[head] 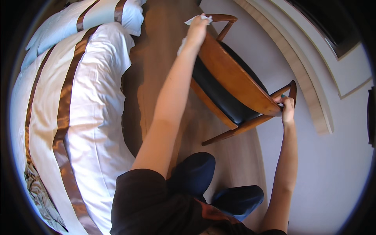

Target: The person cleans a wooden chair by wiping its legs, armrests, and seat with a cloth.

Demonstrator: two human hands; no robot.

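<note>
A wooden armchair (pixel 235 73) with a black padded seat (pixel 226 98) stands tilted across the view, its curved backrest towards me. My left hand (pixel 198 29) is at the far upper end of the backrest, closed around a crumpled white cloth or tissue (pixel 191 20). More white material shows beside the left wrist. My right hand (pixel 286 108) grips the near right end of the backrest, close to where the armrest (pixel 293 89) bends; a green spot shows by its thumb.
A bed (pixel 97 102) with white bedding and brown satin stripes fills the left side, pillows (pixel 129 16) at its top. Wooden floor (pixel 158 58) runs between bed and chair. A pale wooden shelf edge (pixel 305 73) and a white wall (pixel 332 170) lie to the right, a dark screen (pixel 337 26) above.
</note>
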